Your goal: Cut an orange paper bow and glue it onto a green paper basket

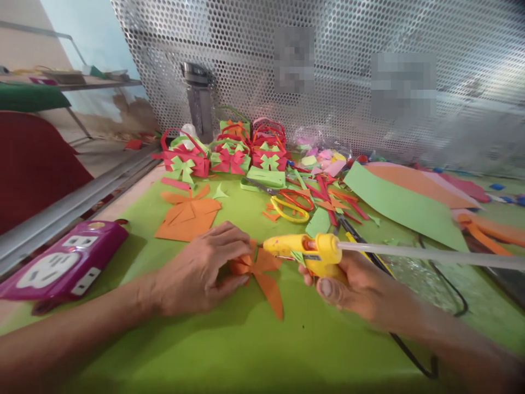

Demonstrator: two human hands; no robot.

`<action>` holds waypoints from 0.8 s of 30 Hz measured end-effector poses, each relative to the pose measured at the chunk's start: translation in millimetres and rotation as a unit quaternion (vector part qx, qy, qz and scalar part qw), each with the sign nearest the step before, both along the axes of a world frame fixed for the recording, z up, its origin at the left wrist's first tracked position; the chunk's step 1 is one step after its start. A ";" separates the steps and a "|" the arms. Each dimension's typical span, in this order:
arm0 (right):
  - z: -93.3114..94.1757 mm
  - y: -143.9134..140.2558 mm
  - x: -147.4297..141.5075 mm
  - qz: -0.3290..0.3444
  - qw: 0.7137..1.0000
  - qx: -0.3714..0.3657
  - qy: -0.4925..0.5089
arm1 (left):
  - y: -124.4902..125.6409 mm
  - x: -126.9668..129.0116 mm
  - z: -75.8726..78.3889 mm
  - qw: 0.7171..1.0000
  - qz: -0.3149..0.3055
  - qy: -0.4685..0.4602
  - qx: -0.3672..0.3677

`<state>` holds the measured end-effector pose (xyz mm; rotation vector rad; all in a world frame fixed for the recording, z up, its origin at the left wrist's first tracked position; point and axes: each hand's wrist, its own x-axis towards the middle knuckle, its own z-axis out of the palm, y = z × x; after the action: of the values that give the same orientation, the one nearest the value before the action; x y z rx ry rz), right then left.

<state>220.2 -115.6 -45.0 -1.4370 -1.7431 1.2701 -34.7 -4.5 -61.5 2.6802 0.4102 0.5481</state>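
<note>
My right hand [348, 279] is wrapped round the handle of a yellow hot glue gun [305, 246], and a long translucent glue stick [410, 254] sticks out of its back. The gun's nozzle points left, close to an orange paper bow [268, 287] on the green table. Fingers of my left hand [209, 268] pinch the bow's left side and partly cover it. Beyond my left hand lies an orange paper piece [186, 221] with petal-like cut shapes on top.
Several small paper bags with bows [232, 161] stand at the back beside a grey bottle [199, 101]. Scissors [287, 202] and paper scraps lie mid-table. A purple power strip [69, 262] is at left, large paper sheets [402, 197] at right. The gun's black cord [410, 355] trails underneath my right arm.
</note>
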 end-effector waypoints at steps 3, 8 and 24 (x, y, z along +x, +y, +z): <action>-0.9 0.8 -2.5 0.014 1.000 -0.008 0.002 | -0.2 -0.5 1.0 1.000 -0.007 -0.008 -0.004; 1.5 4.1 -7.6 0.022 0.999 -0.032 0.014 | -0.3 -1.3 1.2 1.000 -0.012 -0.005 -0.012; 26.8 -8.7 -11.9 0.019 0.996 -0.061 -0.061 | -0.8 -3.4 -7.0 1.000 0.001 0.018 -0.012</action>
<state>208.4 -124.3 -18.2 -1.5866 -1.8075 1.3557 -38.1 -5.3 -68.5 2.6699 0.4278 0.4941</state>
